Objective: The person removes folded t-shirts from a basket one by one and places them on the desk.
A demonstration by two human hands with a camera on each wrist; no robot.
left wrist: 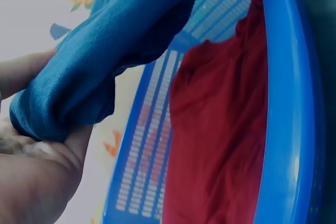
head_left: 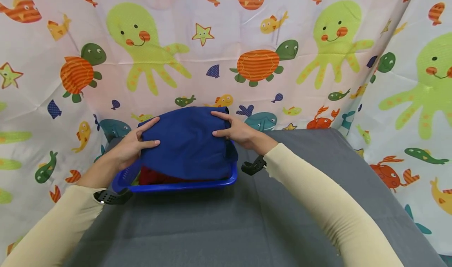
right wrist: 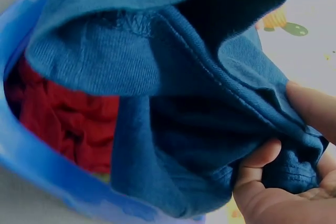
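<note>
Both hands hold a folded dark blue garment (head_left: 187, 141) over a blue plastic basket (head_left: 176, 187). My left hand (head_left: 127, 146) grips its left side, thumb and index finger lying over the top. At the right edge, my right hand (head_left: 243, 133) pinches the layers; the right wrist view shows stitched seams and open folds of the garment (right wrist: 173, 66) there. Beneath it a red garment (left wrist: 220, 103) lies inside the basket, partly covered in the head view. A bit of yellow-green cloth (head_left: 135, 180) shows at the basket's left end.
The basket stands on a table with a grey cloth (head_left: 197, 227), close to the back edge. A white curtain (head_left: 219, 31) printed with sea animals hangs behind the table and along both sides. Dark straps (head_left: 254, 165) circle both wrists.
</note>
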